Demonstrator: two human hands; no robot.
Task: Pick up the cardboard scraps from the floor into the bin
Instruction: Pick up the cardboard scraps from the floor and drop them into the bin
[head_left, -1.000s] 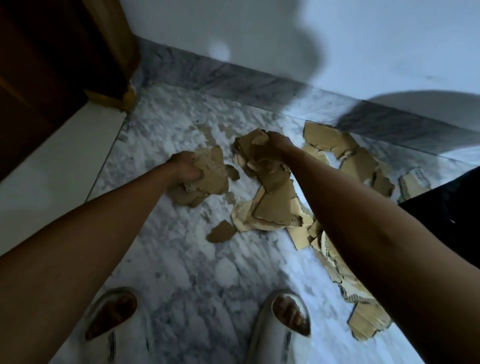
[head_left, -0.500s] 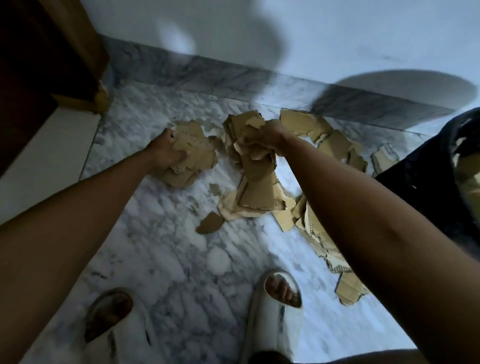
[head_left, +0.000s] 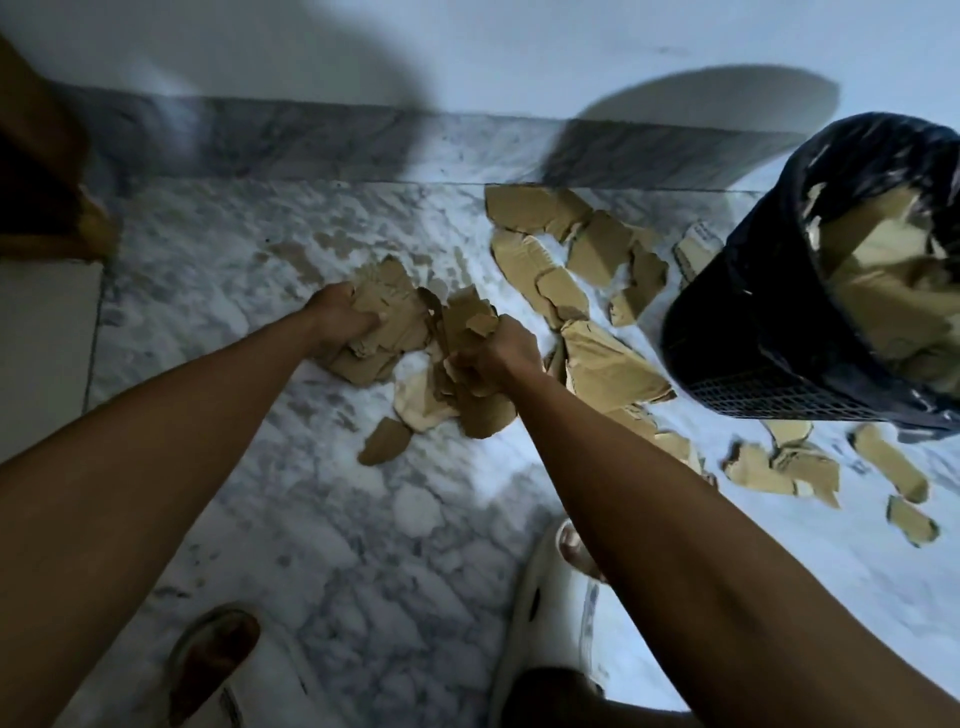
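My left hand (head_left: 340, 322) grips a bundle of brown cardboard scraps (head_left: 387, 325) held above the marble floor. My right hand (head_left: 498, 358) grips a second bunch of scraps (head_left: 467, 332) that hang down below its fist. The black mesh bin (head_left: 779, 332), lined with a dark bag, stands at the right and holds cardboard inside. More loose scraps (head_left: 550, 280) lie on the floor between my hands and the bin, and several others (head_left: 779, 467) lie in front of the bin. A single small scrap (head_left: 384, 441) lies under my hands.
A white wall with a grey marble skirting (head_left: 322, 140) runs along the back. A wooden door frame (head_left: 47, 171) stands at the far left. My feet in white slippers (head_left: 550, 582) are on the floor at the bottom.
The view has swung right, so the whole bin now shows. Both hands have come closer together, still holding their bundles of scraps.
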